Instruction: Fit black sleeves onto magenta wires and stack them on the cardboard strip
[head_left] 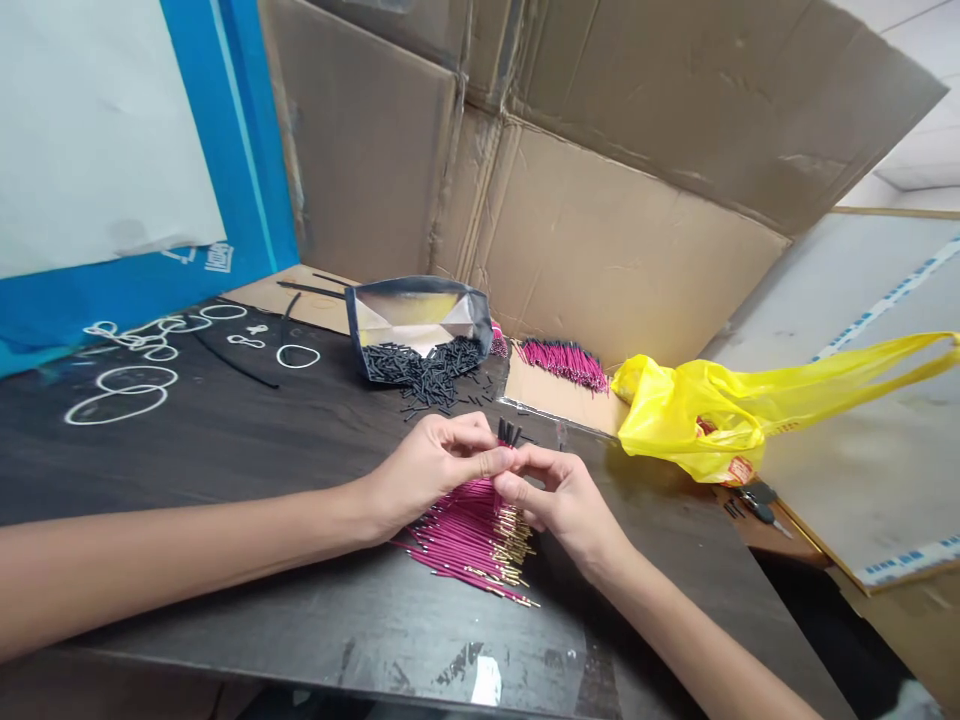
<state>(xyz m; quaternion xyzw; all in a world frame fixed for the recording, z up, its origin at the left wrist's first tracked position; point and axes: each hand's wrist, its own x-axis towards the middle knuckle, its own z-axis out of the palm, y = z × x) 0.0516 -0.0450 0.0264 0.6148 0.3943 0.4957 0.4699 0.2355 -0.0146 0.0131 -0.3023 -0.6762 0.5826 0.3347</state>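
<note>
My left hand (457,460) and my right hand (555,490) meet over the table, fingertips pinched together around a small bunch of magenta wires. Several short black sleeves (509,432) stick up from the top of that bunch. Beneath my hands lies a pile of magenta wires (465,530), with gold-coloured metal ends at the right. Just beyond, an open box (420,310) lies with short black tube pieces (435,372) spilling out of its mouth. My fingers partly hide the held wires.
White rubber bands (120,393) and a thin black tube (236,362) lie at the left. More magenta wires (566,362) rest on a cardboard piece (562,402) at the back. A yellow plastic bag (675,410) sits at the right. Cardboard panels (615,220) stand behind the table.
</note>
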